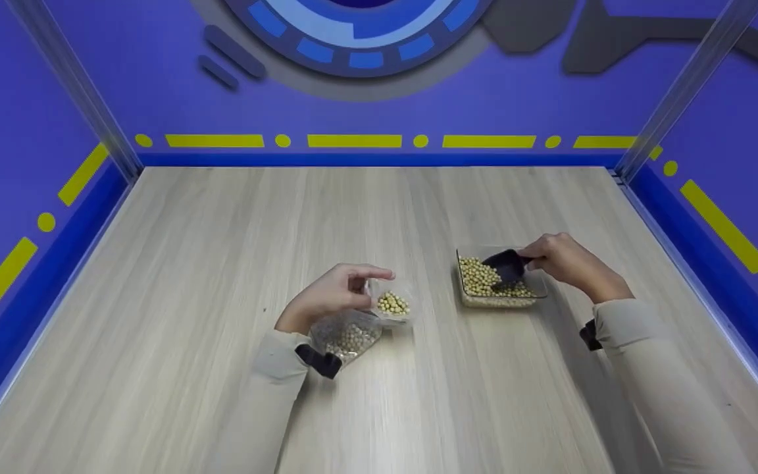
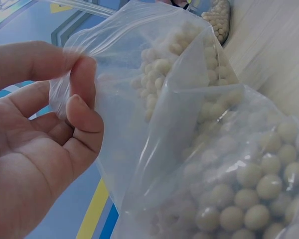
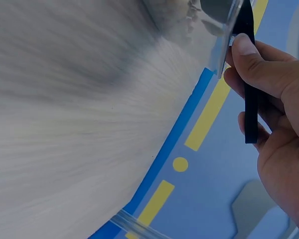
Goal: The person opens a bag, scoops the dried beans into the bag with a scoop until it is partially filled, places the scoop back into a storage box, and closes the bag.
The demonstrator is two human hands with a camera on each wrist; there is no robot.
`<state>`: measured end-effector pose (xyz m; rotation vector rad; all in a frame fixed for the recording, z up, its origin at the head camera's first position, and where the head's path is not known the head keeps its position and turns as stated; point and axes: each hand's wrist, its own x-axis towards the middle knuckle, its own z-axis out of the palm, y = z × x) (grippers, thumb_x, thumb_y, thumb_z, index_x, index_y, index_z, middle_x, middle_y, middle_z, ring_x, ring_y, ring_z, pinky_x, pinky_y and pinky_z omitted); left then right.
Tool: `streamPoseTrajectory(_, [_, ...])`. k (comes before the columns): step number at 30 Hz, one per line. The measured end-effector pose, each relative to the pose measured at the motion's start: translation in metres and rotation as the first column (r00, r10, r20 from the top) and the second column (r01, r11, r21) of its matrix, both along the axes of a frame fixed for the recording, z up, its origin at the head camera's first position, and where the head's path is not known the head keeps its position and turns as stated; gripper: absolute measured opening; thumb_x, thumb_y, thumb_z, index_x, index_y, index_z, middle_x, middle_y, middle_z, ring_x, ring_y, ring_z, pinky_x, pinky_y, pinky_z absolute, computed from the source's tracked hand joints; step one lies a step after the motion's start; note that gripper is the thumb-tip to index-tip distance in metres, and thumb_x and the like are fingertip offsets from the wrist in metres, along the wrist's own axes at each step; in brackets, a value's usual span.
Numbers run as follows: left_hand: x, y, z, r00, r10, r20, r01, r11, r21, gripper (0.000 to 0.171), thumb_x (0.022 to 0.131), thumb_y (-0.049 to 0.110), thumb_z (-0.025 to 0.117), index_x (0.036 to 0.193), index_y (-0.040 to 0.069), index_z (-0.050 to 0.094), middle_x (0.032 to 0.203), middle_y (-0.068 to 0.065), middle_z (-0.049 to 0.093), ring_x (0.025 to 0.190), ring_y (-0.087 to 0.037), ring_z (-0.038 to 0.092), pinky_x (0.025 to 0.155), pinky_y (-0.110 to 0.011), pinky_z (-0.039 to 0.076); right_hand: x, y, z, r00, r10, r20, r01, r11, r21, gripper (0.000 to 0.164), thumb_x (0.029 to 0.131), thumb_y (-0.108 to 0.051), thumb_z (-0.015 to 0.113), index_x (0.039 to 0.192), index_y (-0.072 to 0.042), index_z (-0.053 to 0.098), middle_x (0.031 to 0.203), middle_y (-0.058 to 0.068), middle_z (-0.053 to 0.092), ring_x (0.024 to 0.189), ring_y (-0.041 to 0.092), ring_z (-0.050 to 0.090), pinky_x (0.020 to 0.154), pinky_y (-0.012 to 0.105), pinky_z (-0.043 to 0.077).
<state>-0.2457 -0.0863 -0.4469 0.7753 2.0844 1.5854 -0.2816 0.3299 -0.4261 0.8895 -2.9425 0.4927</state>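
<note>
My left hand (image 1: 333,296) pinches the rim of a clear zip bag (image 2: 124,107) between thumb and fingers. Through its open mouth, round yellow soybeans (image 1: 393,303) show in the head view. Another bean-filled clear bag (image 1: 351,337) lies under the left wrist, close against the first. To the right, my right hand (image 1: 566,260) grips the handle of a black scoop (image 1: 505,265). The scoop's bowl is tilted down into the soybeans inside a clear rectangular container (image 1: 501,299). In the right wrist view, thumb and fingers hold the flat black handle (image 3: 250,112).
The pale wooden table (image 1: 274,224) extends around the bags and container. Blue panels (image 1: 379,112) with yellow marks close off the back and both sides. A strip of table separates the open bag from the container.
</note>
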Motion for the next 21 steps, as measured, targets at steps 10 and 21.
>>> streamPoseTrajectory(10, [0.000,0.001,0.002,1.000,-0.001,0.011,0.001,1.000,-0.010,0.053,0.081,-0.007,0.062,0.133,-0.002,0.054,0.068,0.002,0.047,0.060,-0.010,0.035,0.060,-0.018,0.042,0.001,-0.002,-0.007,1.000,0.022,-0.009,-0.023,0.999,-0.045,0.033,0.079,0.011,0.068,0.112,0.004,0.070,0.103,0.021,0.071,0.092,0.035,0.069,0.075,0.044,0.056])
streamPoseTrajectory(21, [-0.001,0.001,0.000,1.000,-0.008,0.011,0.008,1.000,-0.009,0.052,0.080,-0.005,0.062,0.132,0.000,0.057,0.066,0.003,0.047,0.060,-0.009,0.038,0.061,-0.018,0.045,0.001,-0.008,-0.017,0.999,0.014,0.037,-0.011,0.997,-0.080,0.031,0.080,0.005,0.070,0.111,0.002,0.071,0.101,0.020,0.072,0.092,0.034,0.069,0.075,0.042,0.056])
